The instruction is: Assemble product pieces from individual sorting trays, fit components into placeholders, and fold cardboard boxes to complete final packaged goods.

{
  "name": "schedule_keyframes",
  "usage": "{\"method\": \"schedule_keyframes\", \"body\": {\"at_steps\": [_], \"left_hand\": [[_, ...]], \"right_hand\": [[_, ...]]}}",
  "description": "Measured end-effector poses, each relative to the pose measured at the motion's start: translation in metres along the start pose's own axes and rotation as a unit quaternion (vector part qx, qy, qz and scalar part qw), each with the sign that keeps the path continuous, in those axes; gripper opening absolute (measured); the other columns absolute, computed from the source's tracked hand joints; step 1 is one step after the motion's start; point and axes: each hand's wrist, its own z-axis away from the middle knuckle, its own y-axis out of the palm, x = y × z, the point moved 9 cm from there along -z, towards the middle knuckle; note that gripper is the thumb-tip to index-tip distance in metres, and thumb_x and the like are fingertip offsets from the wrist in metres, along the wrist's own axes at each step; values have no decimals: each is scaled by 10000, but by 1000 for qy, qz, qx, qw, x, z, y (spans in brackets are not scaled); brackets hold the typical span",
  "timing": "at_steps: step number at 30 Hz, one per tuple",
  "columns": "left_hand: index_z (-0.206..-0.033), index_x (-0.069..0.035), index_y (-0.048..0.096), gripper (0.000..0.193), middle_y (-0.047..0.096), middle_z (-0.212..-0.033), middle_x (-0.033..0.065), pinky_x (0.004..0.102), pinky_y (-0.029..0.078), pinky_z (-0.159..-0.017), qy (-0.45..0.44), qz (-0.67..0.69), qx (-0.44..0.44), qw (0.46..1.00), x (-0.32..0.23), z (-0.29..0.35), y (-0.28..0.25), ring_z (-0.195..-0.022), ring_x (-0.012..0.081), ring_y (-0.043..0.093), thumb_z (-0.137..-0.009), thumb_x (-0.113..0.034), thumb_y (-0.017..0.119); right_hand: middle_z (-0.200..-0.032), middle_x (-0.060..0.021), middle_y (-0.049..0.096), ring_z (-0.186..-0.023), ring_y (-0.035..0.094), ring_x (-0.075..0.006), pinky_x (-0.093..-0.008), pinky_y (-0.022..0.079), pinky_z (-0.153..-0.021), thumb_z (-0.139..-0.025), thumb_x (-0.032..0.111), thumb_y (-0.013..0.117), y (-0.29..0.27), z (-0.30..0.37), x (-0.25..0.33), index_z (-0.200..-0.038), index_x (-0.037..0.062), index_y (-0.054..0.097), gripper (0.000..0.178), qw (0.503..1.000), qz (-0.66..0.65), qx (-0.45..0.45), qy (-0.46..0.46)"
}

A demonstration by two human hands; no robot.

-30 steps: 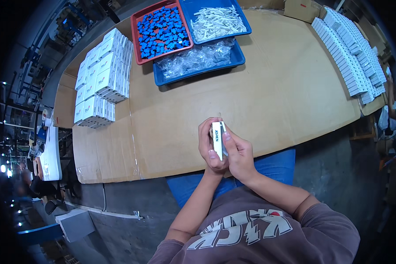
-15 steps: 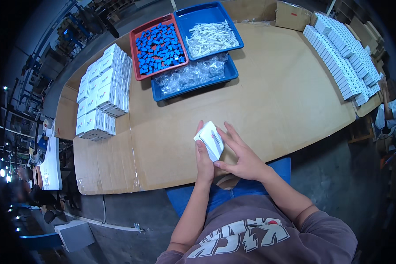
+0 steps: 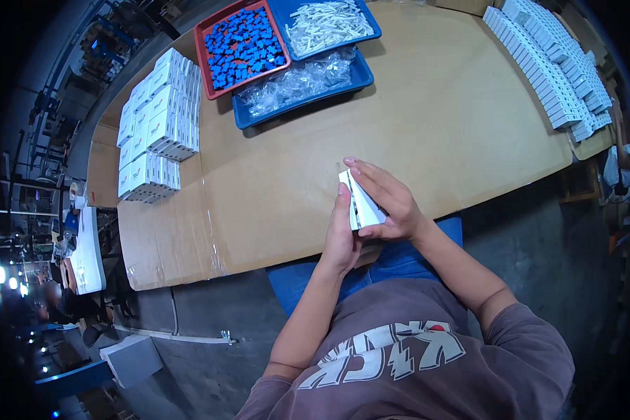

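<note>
A small white carton (image 3: 366, 207) is held upright on edge between my two hands, over the near edge of the cardboard-covered table (image 3: 280, 189). My left hand (image 3: 341, 229) grips its left side, thumb along the face toward me. My right hand (image 3: 393, 203) wraps round its right side, with fingers reaching over the far top corner and the thumb low on the near end. A narrow dark slit runs along the carton's left part. What is inside the carton cannot be seen.
White cartons (image 3: 159, 126) are stacked on the left. At the back stand a red tray (image 3: 285, 61) of blue pieces, a blue tray (image 3: 376, 28) of white sticks and another blue tray (image 3: 308, 105) of clear plastic bags. Rows of white boxes (image 3: 549, 70) line the far right.
The carton has turned from showing its broad printed face to a narrower, more edge-on view. My right hand has closed round it. The whole view has tilted, shifting the trays upward.
</note>
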Motion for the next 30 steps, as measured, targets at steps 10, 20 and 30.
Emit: {"method": "schedule_keyframes", "body": {"at_steps": [10,20,30], "left_hand": [[-1668,-23,128,719,270,-1623,233,443,282,-1231,328,-374,1,867,-32,15,13,-1500,315,340,-1121,-334,475],[-1651,-133,265,709,515,-1454,101,373,433,-1112,144,-135,-98,976,-10,-4,-36,-1327,208,519,-1117,-600,260],[-1449,-56,460,654,578,-1248,75,319,491,-971,96,-117,-115,982,-6,-38,-24,-1141,152,580,-1099,-602,377]], "right_hand": [[-1658,-225,360,-1562,309,-321,-407,222,-1272,-1109,528,410,31,23,-27,-1572,-52,393,743,864,-399,-115,286],[-1485,-273,559,-1369,572,-405,-444,476,-1140,-944,96,634,26,27,4,-1437,-70,553,526,995,-45,-8,93],[-1385,-276,635,-1255,656,-403,-436,553,-1046,-989,111,619,10,23,-23,-1394,-89,581,453,993,2,-12,115]]}}
